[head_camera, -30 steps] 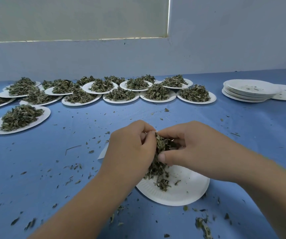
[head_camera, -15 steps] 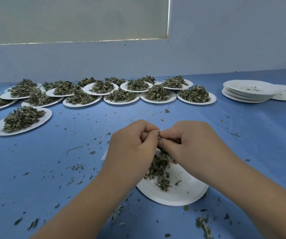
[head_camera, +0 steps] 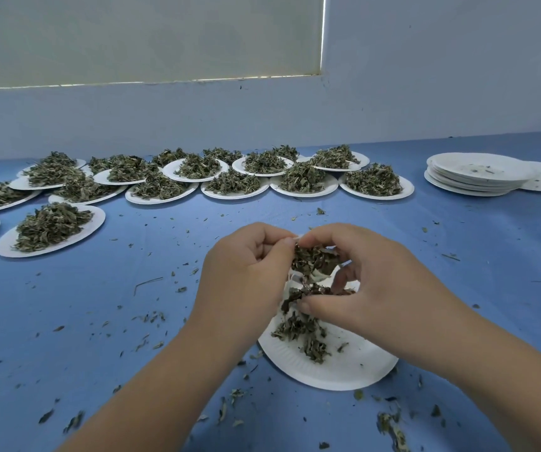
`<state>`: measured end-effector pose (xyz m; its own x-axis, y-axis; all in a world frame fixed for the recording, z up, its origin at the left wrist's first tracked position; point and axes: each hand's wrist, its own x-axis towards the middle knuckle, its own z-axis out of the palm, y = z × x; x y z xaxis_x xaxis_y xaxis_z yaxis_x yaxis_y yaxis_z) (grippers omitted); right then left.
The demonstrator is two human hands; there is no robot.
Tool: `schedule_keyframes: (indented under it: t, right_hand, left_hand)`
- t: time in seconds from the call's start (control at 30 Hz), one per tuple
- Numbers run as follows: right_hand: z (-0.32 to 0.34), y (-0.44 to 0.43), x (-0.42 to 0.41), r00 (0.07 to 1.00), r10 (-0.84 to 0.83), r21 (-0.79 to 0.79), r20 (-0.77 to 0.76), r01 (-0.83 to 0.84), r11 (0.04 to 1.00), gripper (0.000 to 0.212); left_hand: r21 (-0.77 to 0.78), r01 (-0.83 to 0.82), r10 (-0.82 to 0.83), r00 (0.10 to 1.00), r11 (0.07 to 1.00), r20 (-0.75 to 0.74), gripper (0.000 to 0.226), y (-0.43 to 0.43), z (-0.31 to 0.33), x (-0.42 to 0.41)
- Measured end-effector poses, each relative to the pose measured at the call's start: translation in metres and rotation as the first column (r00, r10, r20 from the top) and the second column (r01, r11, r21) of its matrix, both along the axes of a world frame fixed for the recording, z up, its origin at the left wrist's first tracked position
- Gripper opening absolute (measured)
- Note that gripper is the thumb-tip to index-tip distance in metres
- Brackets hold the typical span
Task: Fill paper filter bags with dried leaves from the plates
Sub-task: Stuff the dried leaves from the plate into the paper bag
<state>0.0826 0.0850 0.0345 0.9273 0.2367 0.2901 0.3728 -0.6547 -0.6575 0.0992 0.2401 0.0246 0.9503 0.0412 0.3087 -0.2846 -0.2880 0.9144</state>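
Filter bag: the small white paper filter bag [head_camera: 289,283] shows only as white slivers between the two hands, above the near plate; fingers and leaves hide most of it.
Table: a wide blue table surface [head_camera: 151,321] that reaches to a pale wall.
Full plates: many round white paper plates heaped with dried green leaves [head_camera: 375,184] stand in rows at the far side, some overlapping; one more such plate [head_camera: 50,230] stands apart at the left.
Empty stack: a pile of empty white paper plates [head_camera: 478,172] at the far right.
Near plate: a round white paper plate [head_camera: 344,370] under the hands, with a small rest of leaves [head_camera: 298,327] on it.
Left hand: the left hand [head_camera: 246,275] has curled fingers; thumb and forefinger pinch the bag's white top edge.
Right hand: the right hand [head_camera: 377,288] arches over, fingers bent down and thumb below, gripping a clump of dried green leaves [head_camera: 311,259] at the bag.
Crumbs: loose leaf bits [head_camera: 151,318] lie scattered over the table.
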Motion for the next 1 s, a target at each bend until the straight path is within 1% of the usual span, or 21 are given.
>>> schedule_keyframes:
  t: [0.07,0.13,0.2,0.27,0.33,0.4,0.5,0.57,0.6,0.67,0.77,0.9,1.0]
  right_hand:
    - [-0.001,0.003,0.003,0.996,-0.030,-0.025,0.079,0.032,0.999,0.043]
    - [-0.001,0.001,0.005,0.993,-0.051,-0.004,0.106,0.052,0.999,0.032]
    - [-0.001,-0.004,0.008,0.995,-0.078,0.087,0.066,0.072,0.994,0.022]
    - [-0.001,-0.008,0.009,0.996,-0.087,0.165,0.013,0.084,0.983,0.020]
    - [-0.002,-0.009,0.010,0.995,-0.104,0.197,0.006,0.101,0.975,0.017]
    - [-0.003,-0.007,0.010,0.989,-0.138,0.183,0.056,0.125,0.975,0.015]
    - [-0.003,-0.001,0.007,0.977,-0.157,0.096,0.147,0.144,0.985,0.014]
    - [-0.002,0.001,0.006,0.980,-0.113,0.070,0.163,0.102,0.992,0.017]
    - [-0.002,0.001,0.006,0.985,-0.081,0.088,0.151,0.068,0.994,0.020]
    - [-0.001,-0.001,0.005,0.992,-0.031,0.172,0.123,0.009,0.985,0.026]
    - [-0.001,0.000,0.004,0.992,-0.037,0.242,0.125,0.006,0.970,0.032]
    - [-0.005,0.006,0.005,0.992,-0.070,0.242,0.106,0.043,0.969,0.029]
    - [-0.007,0.008,0.004,0.989,-0.084,0.235,0.124,0.053,0.971,0.025]
  left_hand:
    - [0.000,0.011,-0.011,1.000,1.000,-0.003,0.019,0.000,0.000,0.000]
    - [0.016,0.022,-0.022,1.000,1.000,0.006,0.018,0.000,-0.001,0.000]
    - [0.024,0.030,-0.030,0.999,0.999,0.017,0.016,0.001,-0.002,-0.001]
    - [0.030,0.037,-0.037,0.999,0.999,0.021,0.016,0.000,-0.003,-0.001]
    - [0.034,0.047,-0.048,0.999,0.998,0.018,0.016,-0.001,-0.003,-0.001]
    - [0.020,0.057,-0.058,0.998,0.998,0.007,0.016,-0.003,-0.003,-0.001]
    - [0.002,0.072,-0.072,0.997,0.997,-0.005,0.018,-0.005,-0.004,-0.002]
    - [-0.018,0.077,-0.077,0.997,0.997,-0.011,0.017,-0.005,-0.003,-0.002]
    - [-0.034,0.074,-0.075,0.997,0.997,-0.015,0.016,-0.004,-0.003,-0.002]
    - [-0.068,0.071,-0.072,0.997,0.995,-0.025,0.015,-0.002,-0.002,-0.001]
    - [-0.079,0.072,-0.074,0.997,0.994,-0.031,0.015,-0.001,-0.002,-0.001]
    - [-0.115,0.088,-0.096,0.994,0.989,-0.061,0.014,-0.002,-0.002,-0.002]
    - [-0.120,0.095,-0.104,0.992,0.988,-0.070,0.014,-0.002,-0.001,-0.002]
